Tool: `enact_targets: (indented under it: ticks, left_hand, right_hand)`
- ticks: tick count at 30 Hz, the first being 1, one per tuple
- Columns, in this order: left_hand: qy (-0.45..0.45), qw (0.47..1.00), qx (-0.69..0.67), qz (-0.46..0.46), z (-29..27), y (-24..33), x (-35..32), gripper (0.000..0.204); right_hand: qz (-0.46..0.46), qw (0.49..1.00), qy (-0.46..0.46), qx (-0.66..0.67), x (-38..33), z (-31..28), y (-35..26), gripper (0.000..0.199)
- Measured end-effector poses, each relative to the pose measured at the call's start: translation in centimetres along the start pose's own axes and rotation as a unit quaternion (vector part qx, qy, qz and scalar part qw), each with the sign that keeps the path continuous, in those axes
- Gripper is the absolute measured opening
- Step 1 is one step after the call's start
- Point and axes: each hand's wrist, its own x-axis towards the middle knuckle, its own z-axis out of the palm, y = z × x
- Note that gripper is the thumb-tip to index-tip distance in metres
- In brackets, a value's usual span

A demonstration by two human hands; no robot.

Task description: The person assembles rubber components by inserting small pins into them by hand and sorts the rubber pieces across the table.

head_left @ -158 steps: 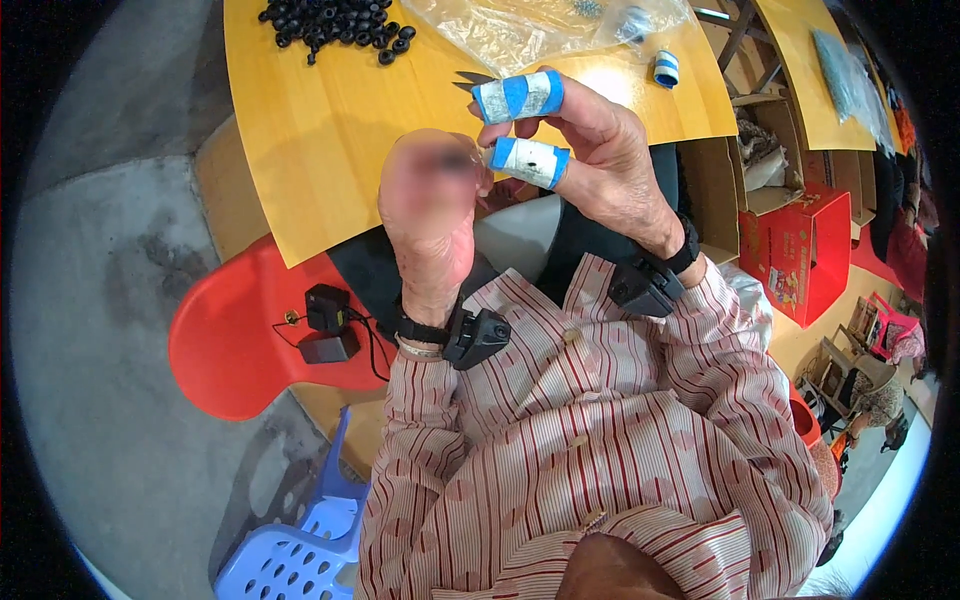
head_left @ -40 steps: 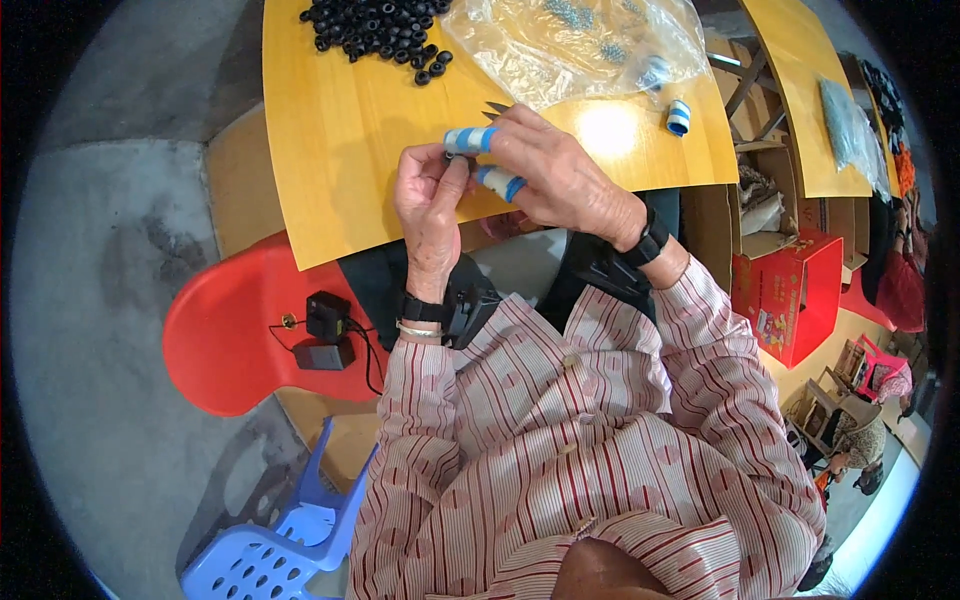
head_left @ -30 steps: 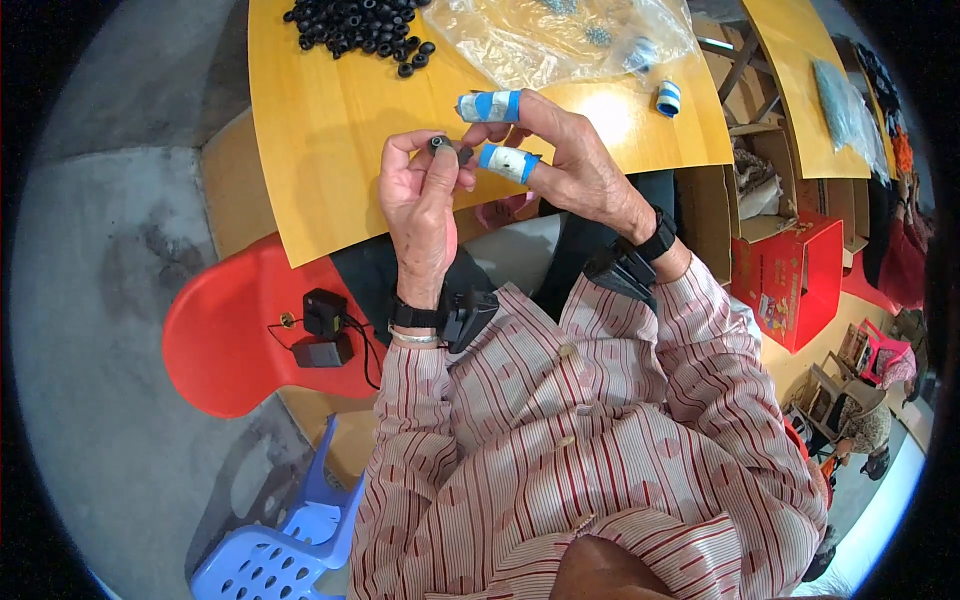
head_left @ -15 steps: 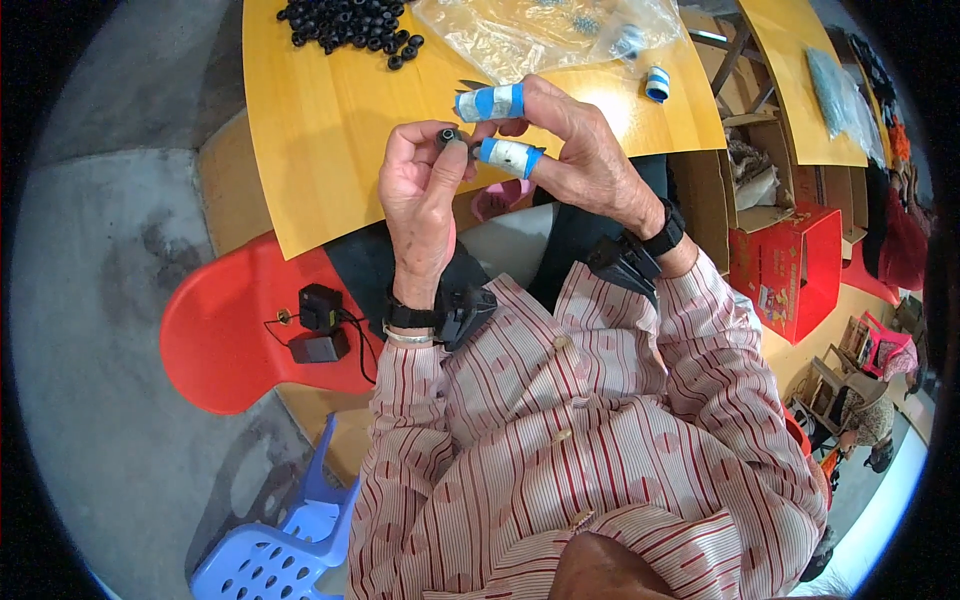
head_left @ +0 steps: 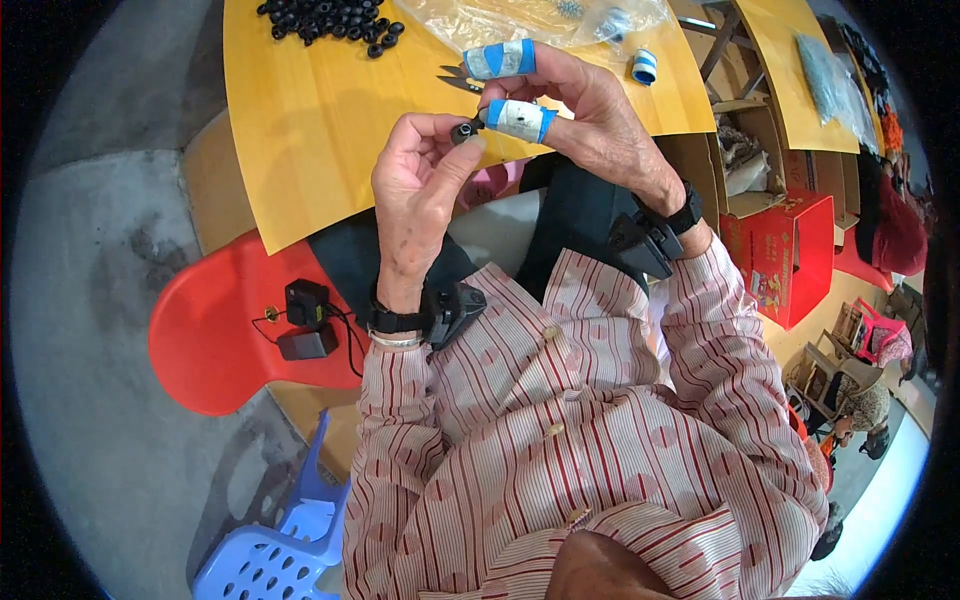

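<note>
In the head view, the left hand (head_left: pixel 412 205) has a small black round part (head_left: pixel 461 132) pinched between thumb and index finger, above the table (head_left: pixel 310 130) near its front edge. The right hand (head_left: pixel 615 135) is right up beside it, thumb and index taped, but can't tell if those fingers grip anything. They're partly blocking some scissors (head_left: pixel 458 81). Further back: a black parts pile (head_left: pixel 325 18), clear plastic bag (head_left: pixel 490 22) and blue-and-white roll (head_left: pixel 645 67).
</note>
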Motion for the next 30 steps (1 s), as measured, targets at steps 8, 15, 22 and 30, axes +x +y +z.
enact_targets:
  ticks: [8,15,22,30]
  left_hand:
    - [-0.014,0.999,0.027,-0.016,-0.1,-0.1,0.0,0.019]
    - [-0.002,0.999,0.05,0.001,0.1,-0.5,0.2,0.019]
    - [0.024,0.994,0.105,0.025,0.6,-0.4,0.3,0.017]
    - [0.057,0.979,0.181,0.073,0.8,-0.6,0.4,0.017]
  right_hand:
    - [-0.038,0.997,-0.01,-0.068,0.2,-0.2,-0.6,0.033]
    - [-0.054,0.992,-0.022,-0.113,0.3,-0.4,-1.1,0.033]
    - [-0.111,0.972,-0.01,-0.207,0.4,-0.5,-1.1,0.032]
    - [-0.084,0.978,-0.005,-0.191,0.2,-0.3,-1.2,0.03]
